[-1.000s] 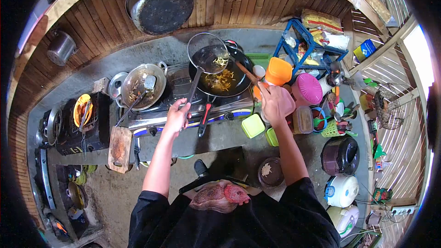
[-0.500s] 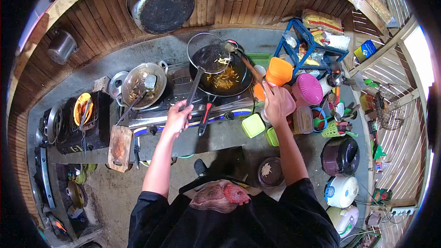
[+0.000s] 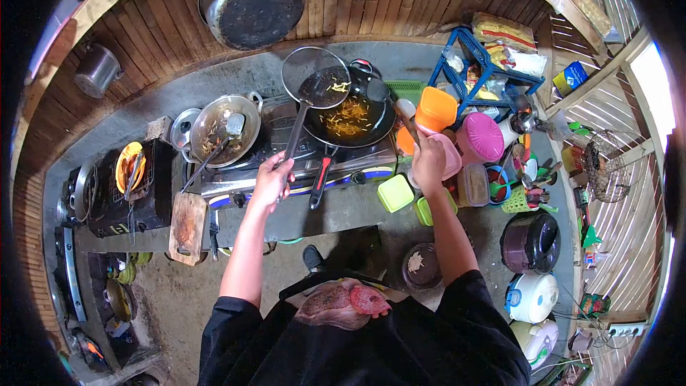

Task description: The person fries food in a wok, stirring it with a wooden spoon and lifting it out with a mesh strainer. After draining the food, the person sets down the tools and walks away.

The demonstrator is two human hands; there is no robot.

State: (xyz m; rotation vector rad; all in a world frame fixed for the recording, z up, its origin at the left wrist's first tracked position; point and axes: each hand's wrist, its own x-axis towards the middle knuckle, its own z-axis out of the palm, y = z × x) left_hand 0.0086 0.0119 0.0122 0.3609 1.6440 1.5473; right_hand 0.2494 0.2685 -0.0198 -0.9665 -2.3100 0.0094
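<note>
My left hand (image 3: 273,180) is closed around the long handle of a round mesh strainer (image 3: 314,61). The strainer is over the left part of a black frying pan (image 3: 382,125), with a few pale yellow strips (image 3: 339,86) in its mesh. Thin golden strips (image 3: 346,116) lie in oil in the pan. My right hand (image 3: 428,164) grips a wooden-handled spatula (image 3: 405,121); its dark head is at the pan's right side, apart from the strainer. The pan's black and red handle (image 3: 320,182) points toward me between my hands.
A wok (image 3: 246,118) with a metal spatula (image 3: 232,129) stands left on the stove (image 3: 286,186). Plastic containers, including an orange one (image 3: 436,109) and a lime-green one (image 3: 394,194), crowd the right. A cutting board (image 3: 188,225) and knife (image 3: 214,232) lie at the counter's front edge.
The strainer has shifted slightly left and up. The spatula head has moved from beside the strainer's rim to the right, down over the pan's right side, and my right hand has come slightly nearer.
</note>
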